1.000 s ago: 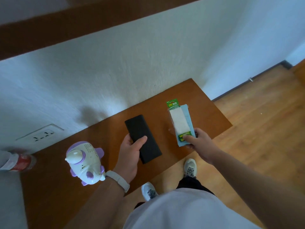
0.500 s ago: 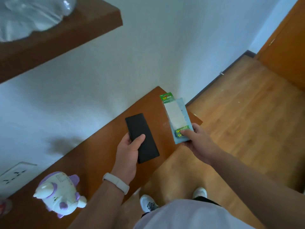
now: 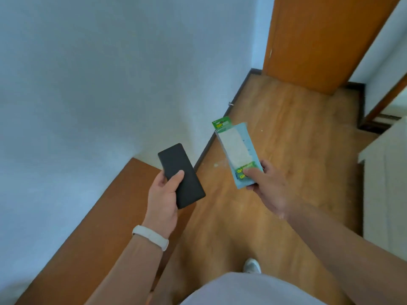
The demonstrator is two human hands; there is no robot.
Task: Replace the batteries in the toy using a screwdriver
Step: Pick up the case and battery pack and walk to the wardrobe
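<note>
Nearest, at 6 o'clock in the view, a white shoe (image 3: pixel 252 265) stands on the wooden floor (image 3: pixel 286 128). At 7 o'clock the left hand (image 3: pixel 164 194), with a white wristband (image 3: pixel 150 236) on its wrist, grasps a flat black case (image 3: pixel 182 179), thumb laid across its face, seen against the far end of a brown tabletop (image 3: pixel 99 216). At 4 o'clock the right hand (image 3: pixel 267 186) pinches the near end of the battery pack (image 3: pixel 235 148), thumb on its green label, holding it in the air over the floor with its green-topped end pointing to 11 o'clock; farther off, at 1 o'clock, is an orange-brown door (image 3: pixel 319 36).
</note>
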